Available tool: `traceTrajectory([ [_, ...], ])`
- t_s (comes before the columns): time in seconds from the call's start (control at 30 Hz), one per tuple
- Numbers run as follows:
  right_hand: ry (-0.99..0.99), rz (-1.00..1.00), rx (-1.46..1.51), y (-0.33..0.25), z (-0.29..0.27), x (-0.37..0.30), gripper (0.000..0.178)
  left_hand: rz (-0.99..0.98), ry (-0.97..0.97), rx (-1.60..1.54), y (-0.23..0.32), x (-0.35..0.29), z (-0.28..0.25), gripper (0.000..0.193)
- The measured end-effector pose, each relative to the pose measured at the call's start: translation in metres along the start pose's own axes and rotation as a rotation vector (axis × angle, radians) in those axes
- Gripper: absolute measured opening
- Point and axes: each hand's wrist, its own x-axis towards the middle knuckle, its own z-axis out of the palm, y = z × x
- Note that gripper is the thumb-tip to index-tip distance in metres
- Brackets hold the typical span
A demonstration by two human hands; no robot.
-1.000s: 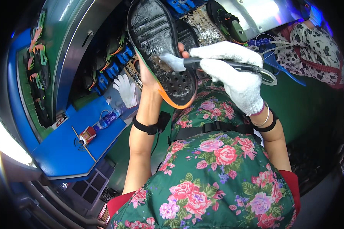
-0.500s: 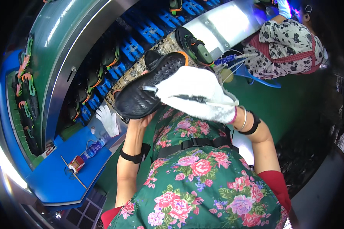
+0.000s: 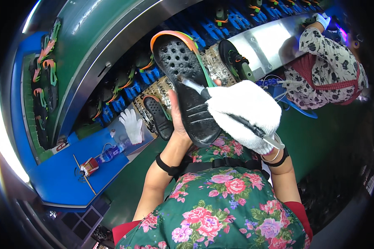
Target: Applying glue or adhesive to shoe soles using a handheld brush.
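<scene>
My bare left hand (image 3: 177, 114) is closed around a black shoe sole (image 3: 201, 122) with an orange and green rim, gripping it from beneath and along its side. The sole's inner face is turned up, its heel end with round holes pointing away from me. In a white glove, my right hand (image 3: 247, 111) is closed on a brush (image 3: 192, 84) that has a pale tube at its rear. The bristles lie against the sole near the heel holes. A second, smaller-looking sole (image 3: 157, 117) leans on the taped ledge beside my left hand.
A dark shoe upper (image 3: 236, 61) stands on the taped ledge (image 3: 212, 60); behind runs a line of blue holders (image 3: 207, 35) with shoes. On the blue table (image 3: 66, 178) are a bottle (image 3: 111, 152), a red tub (image 3: 88, 167) and a stick. A white glove (image 3: 131, 125) lies nearby. A co-worker (image 3: 328, 70) sits right.
The held sole has been turned and lifted, so its heel now points away and its rim shows. The brush has moved onto the heel area. My view has shifted slightly.
</scene>
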Motion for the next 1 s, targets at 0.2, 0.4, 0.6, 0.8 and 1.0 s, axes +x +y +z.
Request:
traceTrajectory([
  [0.2, 0.003, -0.07, -0.03, 0.006, 0.009, 0.017, 0.03, 0.001, -0.017, -0.223, -0.004, -0.006, -0.011, 0.088],
  [0.4, -0.069, 0.098, 0.3, -0.004, 0.021, 0.016, 0.032, -0.011, 0.026, -0.1, -0.006, -0.014, -0.035, 0.077],
  [0.6, 0.026, -0.084, 0.052, 0.008, 0.01, 0.018, 0.035, 0.037, 0.014, -0.015, -0.004, -0.014, -0.019, 0.084],
  [0.8, -0.05, -0.122, 0.118, 0.015, 0.029, -0.012, 0.035, 0.064, 0.102, 0.214, -0.002, -0.011, -0.031, 0.102],
  [1.0, -0.001, -0.135, -0.027, 0.001, 0.021, 0.006, 0.029, 0.159, -0.123, 0.106, 0.007, 0.009, 0.002, 0.105],
])
